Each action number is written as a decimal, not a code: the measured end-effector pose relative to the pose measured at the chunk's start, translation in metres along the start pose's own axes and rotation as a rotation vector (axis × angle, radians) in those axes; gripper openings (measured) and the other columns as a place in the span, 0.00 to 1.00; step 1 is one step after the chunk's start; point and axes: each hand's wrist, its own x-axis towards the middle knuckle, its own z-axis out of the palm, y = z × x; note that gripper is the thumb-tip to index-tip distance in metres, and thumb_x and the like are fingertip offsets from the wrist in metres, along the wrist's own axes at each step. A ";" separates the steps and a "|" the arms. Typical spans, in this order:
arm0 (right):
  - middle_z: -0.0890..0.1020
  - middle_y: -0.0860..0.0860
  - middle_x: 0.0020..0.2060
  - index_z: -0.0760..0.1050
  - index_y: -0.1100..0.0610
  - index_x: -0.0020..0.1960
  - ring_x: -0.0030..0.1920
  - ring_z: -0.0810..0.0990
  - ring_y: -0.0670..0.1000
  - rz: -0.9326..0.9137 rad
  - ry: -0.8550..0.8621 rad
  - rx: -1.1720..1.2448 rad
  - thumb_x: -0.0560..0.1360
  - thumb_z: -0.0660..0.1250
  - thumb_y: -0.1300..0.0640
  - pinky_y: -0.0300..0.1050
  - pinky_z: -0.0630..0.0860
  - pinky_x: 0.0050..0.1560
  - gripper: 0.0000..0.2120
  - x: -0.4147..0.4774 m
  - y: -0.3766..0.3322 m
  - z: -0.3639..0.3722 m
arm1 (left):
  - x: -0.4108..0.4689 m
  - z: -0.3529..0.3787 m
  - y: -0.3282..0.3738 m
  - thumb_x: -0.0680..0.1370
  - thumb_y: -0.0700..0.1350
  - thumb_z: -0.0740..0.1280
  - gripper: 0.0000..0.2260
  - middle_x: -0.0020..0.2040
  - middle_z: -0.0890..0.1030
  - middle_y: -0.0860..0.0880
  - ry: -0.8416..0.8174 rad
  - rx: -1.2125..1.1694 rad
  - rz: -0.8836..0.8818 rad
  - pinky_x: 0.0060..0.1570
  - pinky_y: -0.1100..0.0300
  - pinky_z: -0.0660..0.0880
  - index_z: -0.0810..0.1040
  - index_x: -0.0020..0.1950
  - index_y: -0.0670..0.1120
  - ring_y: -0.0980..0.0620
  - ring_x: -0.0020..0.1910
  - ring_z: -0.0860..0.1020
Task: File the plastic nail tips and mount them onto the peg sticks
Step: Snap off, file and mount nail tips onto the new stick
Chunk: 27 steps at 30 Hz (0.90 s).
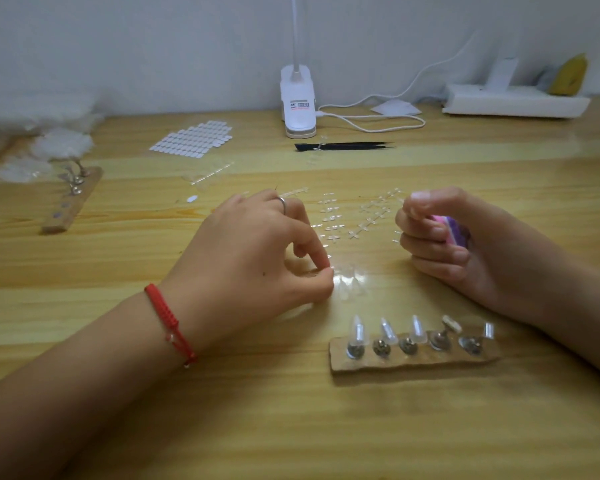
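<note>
My left hand [257,258], with a ring and a red wrist cord, is at the table's middle, thumb and forefinger pinched together at the edge of a few loose clear nail tips [347,284]. Whether a tip is between the fingers is too blurred to tell. My right hand [440,240] is curled round a pink and purple nail file block [454,228]. In front of both hands lies a wooden peg holder [413,358] with several metal pegs; clear nail tips [388,332] stand on most of them. Clear sprue strips [371,216] lie beyond the hands.
A second wooden peg holder [71,202] lies at the left beside white fluffy material [59,143]. A sheet of adhesive tabs [193,137], black tweezers [347,146], a white clip lamp [298,105] with its cable and a white box [513,100] stand further back.
</note>
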 end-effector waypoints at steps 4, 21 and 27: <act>0.63 0.46 0.27 0.65 0.53 0.31 0.22 0.59 0.41 -0.007 0.012 0.013 0.64 0.68 0.51 0.33 0.60 0.21 0.13 0.000 0.000 0.000 | -0.001 0.001 0.000 0.69 0.55 0.67 0.06 0.35 0.76 0.58 0.097 0.093 0.077 0.44 0.56 0.66 0.83 0.36 0.56 0.55 0.38 0.72; 0.66 0.47 0.23 0.85 0.53 0.40 0.21 0.62 0.42 -0.180 0.072 -0.209 0.63 0.78 0.48 0.33 0.63 0.20 0.10 0.005 0.017 0.002 | 0.000 0.008 0.017 0.69 0.49 0.73 0.05 0.37 0.79 0.48 0.110 -0.864 -0.228 0.31 0.69 0.65 0.85 0.37 0.49 0.61 0.29 0.68; 0.66 0.49 0.23 0.85 0.54 0.40 0.21 0.61 0.44 -0.194 0.076 -0.279 0.62 0.78 0.44 0.33 0.62 0.21 0.14 0.004 0.018 0.001 | 0.000 0.007 0.017 0.66 0.54 0.72 0.07 0.37 0.81 0.53 0.088 -0.861 -0.237 0.32 0.70 0.68 0.85 0.36 0.51 0.61 0.32 0.73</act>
